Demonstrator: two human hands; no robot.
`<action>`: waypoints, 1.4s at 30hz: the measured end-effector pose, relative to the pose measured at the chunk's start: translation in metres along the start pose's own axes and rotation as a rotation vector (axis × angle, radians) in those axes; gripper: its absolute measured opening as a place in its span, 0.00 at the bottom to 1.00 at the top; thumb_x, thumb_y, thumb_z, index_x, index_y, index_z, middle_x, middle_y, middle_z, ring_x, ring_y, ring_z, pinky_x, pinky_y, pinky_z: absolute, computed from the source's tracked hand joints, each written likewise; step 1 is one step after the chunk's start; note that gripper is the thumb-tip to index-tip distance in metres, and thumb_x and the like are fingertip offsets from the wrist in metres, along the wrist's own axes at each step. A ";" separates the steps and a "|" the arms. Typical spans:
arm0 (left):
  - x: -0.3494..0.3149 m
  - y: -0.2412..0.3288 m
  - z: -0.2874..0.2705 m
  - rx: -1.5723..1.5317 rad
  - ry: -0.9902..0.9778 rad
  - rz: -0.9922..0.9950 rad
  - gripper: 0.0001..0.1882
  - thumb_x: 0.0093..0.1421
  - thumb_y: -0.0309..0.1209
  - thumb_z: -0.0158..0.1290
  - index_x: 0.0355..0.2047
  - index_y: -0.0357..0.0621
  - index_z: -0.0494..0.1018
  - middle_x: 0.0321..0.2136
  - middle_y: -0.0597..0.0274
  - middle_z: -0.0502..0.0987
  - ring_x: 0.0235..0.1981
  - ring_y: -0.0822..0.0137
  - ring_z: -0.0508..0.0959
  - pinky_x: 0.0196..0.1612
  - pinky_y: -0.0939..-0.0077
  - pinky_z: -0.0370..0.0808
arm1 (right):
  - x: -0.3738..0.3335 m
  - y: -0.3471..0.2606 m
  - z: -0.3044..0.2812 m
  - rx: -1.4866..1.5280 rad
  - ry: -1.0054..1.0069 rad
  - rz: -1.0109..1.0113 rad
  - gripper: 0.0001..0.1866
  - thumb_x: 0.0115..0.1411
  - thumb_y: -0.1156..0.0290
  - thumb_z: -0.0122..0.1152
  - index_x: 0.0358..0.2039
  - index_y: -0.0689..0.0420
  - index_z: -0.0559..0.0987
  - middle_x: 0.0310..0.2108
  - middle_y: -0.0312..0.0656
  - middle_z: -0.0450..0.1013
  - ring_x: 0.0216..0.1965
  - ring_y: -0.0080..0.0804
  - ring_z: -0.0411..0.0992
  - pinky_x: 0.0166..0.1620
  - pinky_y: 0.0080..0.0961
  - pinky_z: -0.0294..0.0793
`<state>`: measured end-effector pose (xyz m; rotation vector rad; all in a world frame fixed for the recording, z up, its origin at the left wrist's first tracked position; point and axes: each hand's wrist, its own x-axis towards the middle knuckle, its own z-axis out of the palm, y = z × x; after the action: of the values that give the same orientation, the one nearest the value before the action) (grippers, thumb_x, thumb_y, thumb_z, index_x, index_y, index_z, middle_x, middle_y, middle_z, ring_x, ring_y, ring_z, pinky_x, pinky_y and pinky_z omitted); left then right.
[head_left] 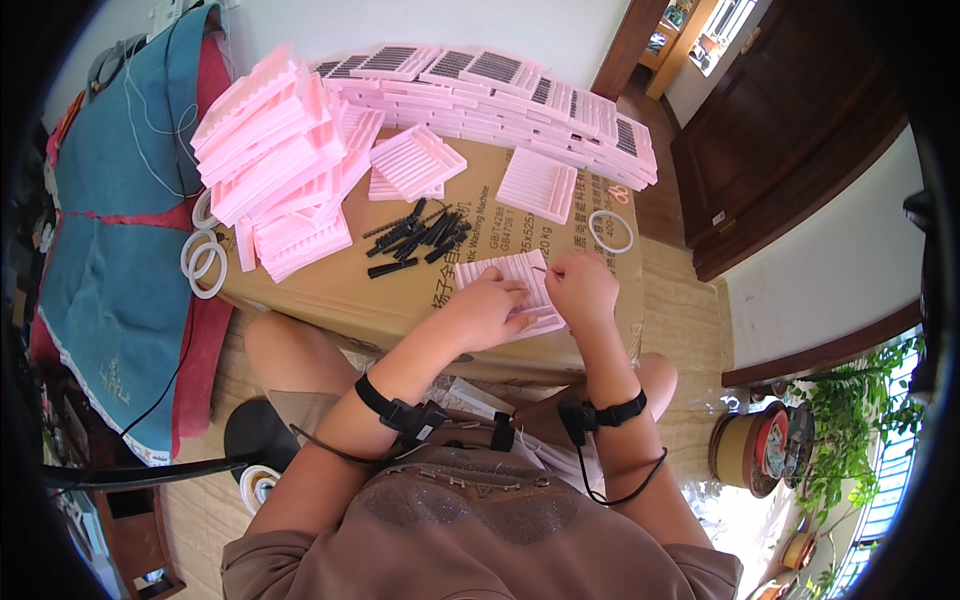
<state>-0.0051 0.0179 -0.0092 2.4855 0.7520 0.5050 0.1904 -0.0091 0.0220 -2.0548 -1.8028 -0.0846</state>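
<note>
Currently handled tray: pink, ridged, at the near side of the cardboard box; visible grooves look pale.
Left hand: fingers loosely spread across that tray.
Right hand: fingertips pinching a thin dark piece above the tray's right part.
Far trays: pink, stacked; several top ones hold rows of dark rods.
Left trays: leaning pink pile.
Black pieces: heaped loose, left of and beyond the handled tray.
</note>
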 end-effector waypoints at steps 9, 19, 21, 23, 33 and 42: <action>-0.003 -0.002 -0.003 -0.078 0.022 0.020 0.22 0.66 0.43 0.57 0.52 0.39 0.80 0.54 0.51 0.81 0.50 0.44 0.74 0.57 0.58 0.73 | 0.013 0.040 0.004 0.036 0.061 0.190 0.11 0.59 0.60 0.65 0.38 0.49 0.87 0.40 0.38 0.83 0.43 0.43 0.80 0.45 0.42 0.79; -0.035 -0.019 -0.015 -0.413 0.192 -0.288 0.12 0.68 0.33 0.57 0.46 0.37 0.80 0.34 0.59 0.82 0.34 0.70 0.80 0.39 0.74 0.77 | 0.004 0.022 0.023 0.190 -0.244 0.218 0.17 0.60 0.54 0.63 0.33 0.55 0.86 0.33 0.49 0.82 0.38 0.52 0.80 0.44 0.47 0.79; -0.040 -0.028 -0.014 -0.488 0.339 -0.400 0.10 0.69 0.30 0.56 0.45 0.37 0.80 0.33 0.63 0.81 0.34 0.76 0.78 0.37 0.77 0.76 | 0.004 0.019 0.025 0.212 -0.254 0.173 0.18 0.60 0.54 0.63 0.31 0.56 0.86 0.32 0.50 0.82 0.37 0.53 0.80 0.44 0.48 0.79; -0.043 -0.037 -0.011 -0.576 0.539 -0.500 0.08 0.69 0.28 0.56 0.45 0.38 0.80 0.33 0.68 0.80 0.33 0.79 0.76 0.36 0.79 0.74 | 0.003 0.018 0.027 0.225 -0.275 0.131 0.18 0.61 0.55 0.62 0.31 0.58 0.85 0.32 0.50 0.82 0.36 0.54 0.80 0.43 0.48 0.79; -0.045 -0.019 -0.018 -1.541 0.600 -0.449 0.27 0.75 0.37 0.49 0.68 0.37 0.61 0.59 0.55 0.74 0.57 0.63 0.76 0.62 0.63 0.73 | -0.003 -0.006 -0.003 0.820 -0.080 0.165 0.11 0.63 0.67 0.66 0.36 0.64 0.83 0.26 0.46 0.79 0.27 0.39 0.76 0.34 0.31 0.75; -0.030 0.009 -0.029 -1.593 0.624 -0.240 0.24 0.77 0.38 0.46 0.68 0.41 0.61 0.62 0.56 0.72 0.61 0.61 0.75 0.64 0.59 0.73 | -0.031 -0.065 -0.022 0.580 -0.029 -0.072 0.09 0.57 0.67 0.70 0.32 0.59 0.83 0.26 0.47 0.77 0.28 0.44 0.78 0.34 0.37 0.77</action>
<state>-0.0382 0.0038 0.0134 0.7445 0.4667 1.1779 0.1272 -0.0398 0.0495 -1.5837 -1.6642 0.4035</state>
